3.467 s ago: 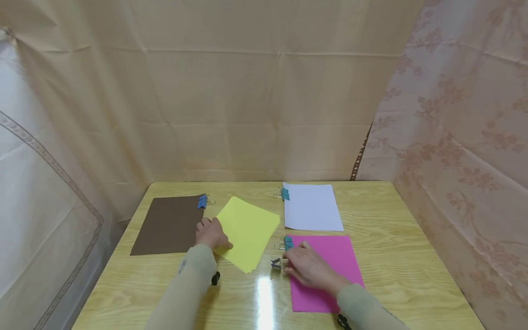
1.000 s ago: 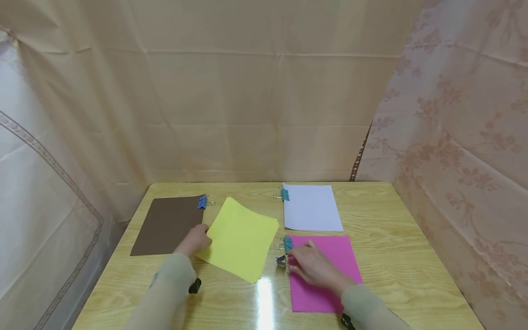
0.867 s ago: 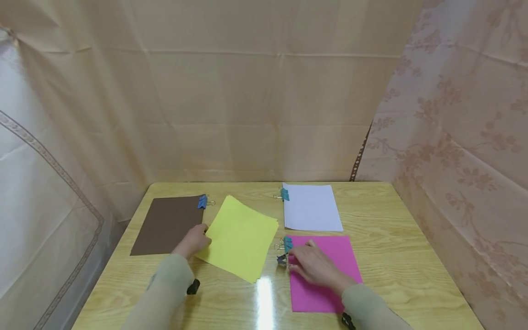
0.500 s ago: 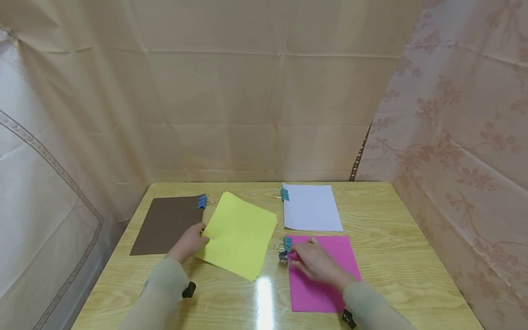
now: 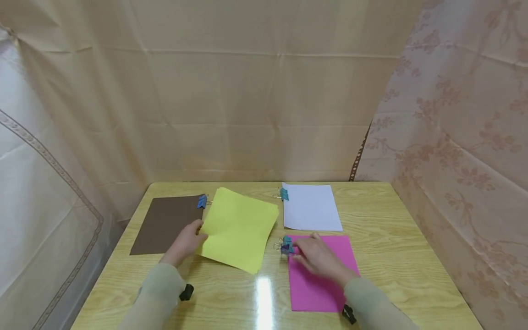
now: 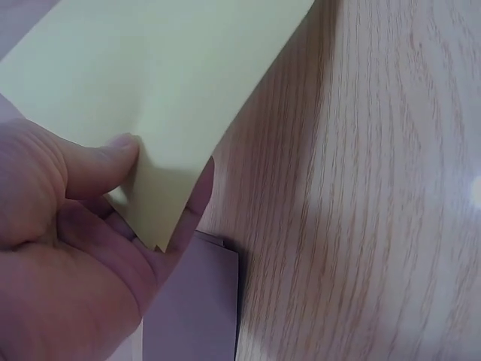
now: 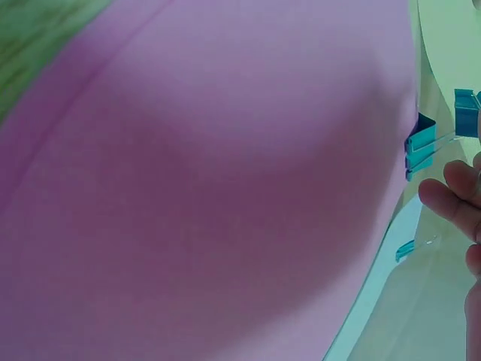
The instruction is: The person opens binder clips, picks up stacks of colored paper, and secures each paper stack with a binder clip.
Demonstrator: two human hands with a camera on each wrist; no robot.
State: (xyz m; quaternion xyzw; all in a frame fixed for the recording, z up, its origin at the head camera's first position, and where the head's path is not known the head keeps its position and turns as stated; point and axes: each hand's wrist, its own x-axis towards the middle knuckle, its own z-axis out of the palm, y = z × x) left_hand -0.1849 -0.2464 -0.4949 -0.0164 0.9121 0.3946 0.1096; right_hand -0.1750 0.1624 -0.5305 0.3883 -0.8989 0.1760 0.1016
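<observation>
My left hand [image 5: 185,240] pinches the left corner of the yellow paper sheets [image 5: 239,229]. In the left wrist view, the thumb [image 6: 105,167] lies on top of the yellow paper [image 6: 180,75] and the fingers are beneath; the sheets tilt up from the table. My right hand [image 5: 321,259] is over the pink paper [image 5: 317,295], holding a dark blue binder clip [image 5: 285,250] beyond the paper's left edge. A teal binder clip [image 7: 421,144] grips that edge, close to the held binder clip [image 7: 466,116]. Part of the right hand falls outside the right wrist view.
Brown paper [image 5: 167,227] with a blue binder clip [image 5: 202,201] lies at left. White paper [image 5: 312,208] with a teal binder clip [image 5: 284,194] lies at the back right. The wooden table [image 5: 392,256] is edged by hanging cloth [image 5: 264,114] behind and at both sides.
My left hand, earlier at the yellow stack's left edge, now pinches its corner; the sheets have shifted left and lifted. My right hand has moved the held clip slightly away from me.
</observation>
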